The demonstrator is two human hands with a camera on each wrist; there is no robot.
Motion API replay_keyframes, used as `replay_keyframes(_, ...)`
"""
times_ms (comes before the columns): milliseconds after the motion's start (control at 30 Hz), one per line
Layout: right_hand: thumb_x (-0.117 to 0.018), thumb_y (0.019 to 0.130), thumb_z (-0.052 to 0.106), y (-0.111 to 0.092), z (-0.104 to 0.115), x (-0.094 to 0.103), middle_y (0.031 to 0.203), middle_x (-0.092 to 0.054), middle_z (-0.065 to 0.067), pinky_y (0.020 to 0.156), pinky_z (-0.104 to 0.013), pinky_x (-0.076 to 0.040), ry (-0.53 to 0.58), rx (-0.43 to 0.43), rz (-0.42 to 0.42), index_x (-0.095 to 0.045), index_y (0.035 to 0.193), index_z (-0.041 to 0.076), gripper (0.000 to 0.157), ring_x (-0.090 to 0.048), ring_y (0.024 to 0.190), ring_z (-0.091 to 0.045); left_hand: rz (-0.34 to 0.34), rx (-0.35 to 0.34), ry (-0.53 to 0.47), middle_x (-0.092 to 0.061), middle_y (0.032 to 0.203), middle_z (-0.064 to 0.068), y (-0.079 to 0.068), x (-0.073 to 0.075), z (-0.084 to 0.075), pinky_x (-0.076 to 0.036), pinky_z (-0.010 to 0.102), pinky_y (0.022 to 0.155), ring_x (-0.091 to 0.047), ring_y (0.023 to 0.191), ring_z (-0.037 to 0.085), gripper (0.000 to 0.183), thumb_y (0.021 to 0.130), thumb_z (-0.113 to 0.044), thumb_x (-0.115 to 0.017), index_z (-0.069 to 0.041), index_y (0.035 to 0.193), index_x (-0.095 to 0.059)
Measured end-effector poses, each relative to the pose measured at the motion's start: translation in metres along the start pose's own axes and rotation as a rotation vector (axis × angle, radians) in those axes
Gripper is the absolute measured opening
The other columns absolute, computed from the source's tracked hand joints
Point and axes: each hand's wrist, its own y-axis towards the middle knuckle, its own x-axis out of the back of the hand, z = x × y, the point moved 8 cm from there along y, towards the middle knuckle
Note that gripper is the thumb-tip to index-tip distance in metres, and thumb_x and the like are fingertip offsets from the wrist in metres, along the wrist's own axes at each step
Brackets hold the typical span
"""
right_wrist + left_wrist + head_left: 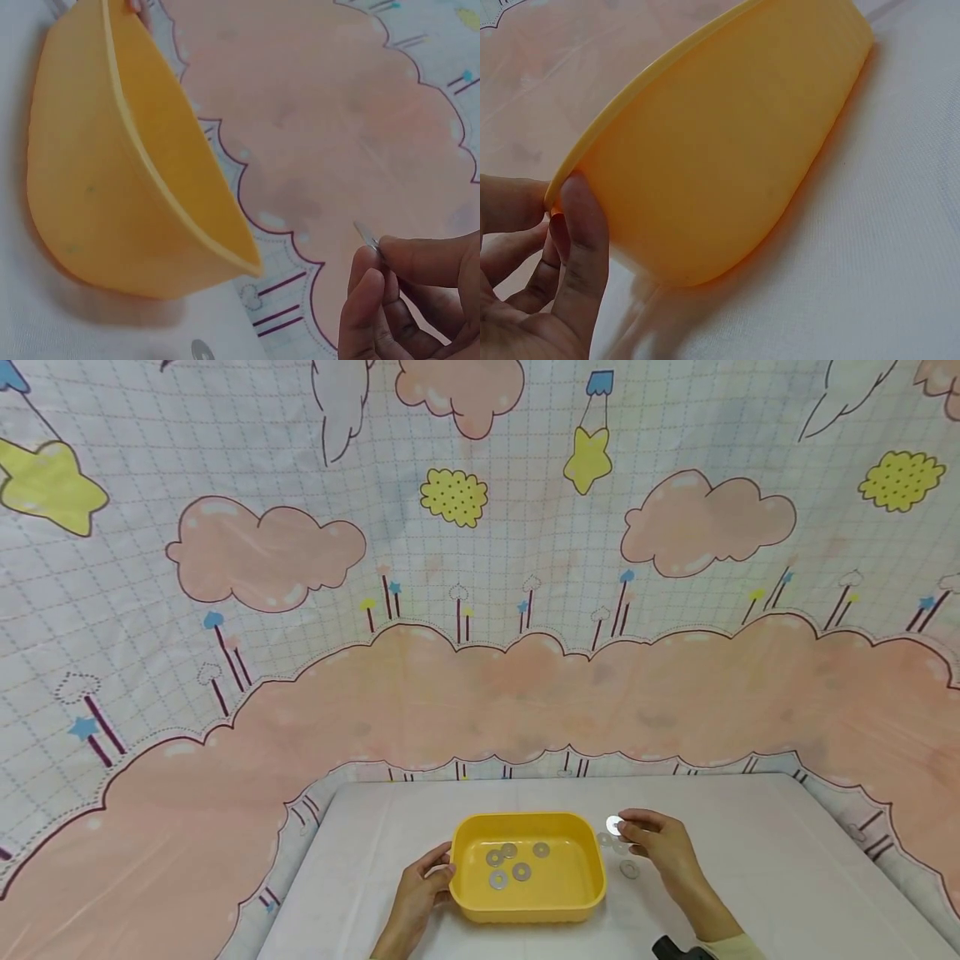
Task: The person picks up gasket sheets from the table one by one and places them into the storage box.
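A yellow plastic bin (528, 913) stands on the white table, with several flat metal washers (521, 872) lying on its floor. My left hand (422, 889) grips the bin's left end; in the left wrist view, thumb and fingers pinch the rim (622, 101). Right of the bin, my right hand (666, 847) pinches a shiny washer (614, 825) between thumb and fingertips, above the table. The right wrist view shows that washer (365, 233) almost edge-on. Loose washers (629, 869) lie on the table below and beside the right hand.
The white-covered table (390, 814) reaches back to a patterned cloth backdrop (495, 702) with clouds and stars. A dark object (678, 948) shows at the right forearm, near the bottom edge of the head view.
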Motion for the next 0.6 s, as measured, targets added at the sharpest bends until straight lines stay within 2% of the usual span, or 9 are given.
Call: replay_keyframes(600, -0.069, 0.09, 0.009, -0.006, 0.008, -0.035, 0.094, -0.071, -0.005, 0.069, -0.024, -0.058, 0.045, 0.007, 0.058, -0.067, 0.113, -0.004, 0.026, -0.066, 0.08, -0.017, -0.011, -0.006, 0.019, -0.048, 0.114, 0.006, -0.004, -0.001, 0.0, -0.054, 0.022, 0.065, -0.056, 0.081, 0.011, 0.056, 0.093, -0.009, -0.062, 0.003, 0.144, -0.044)
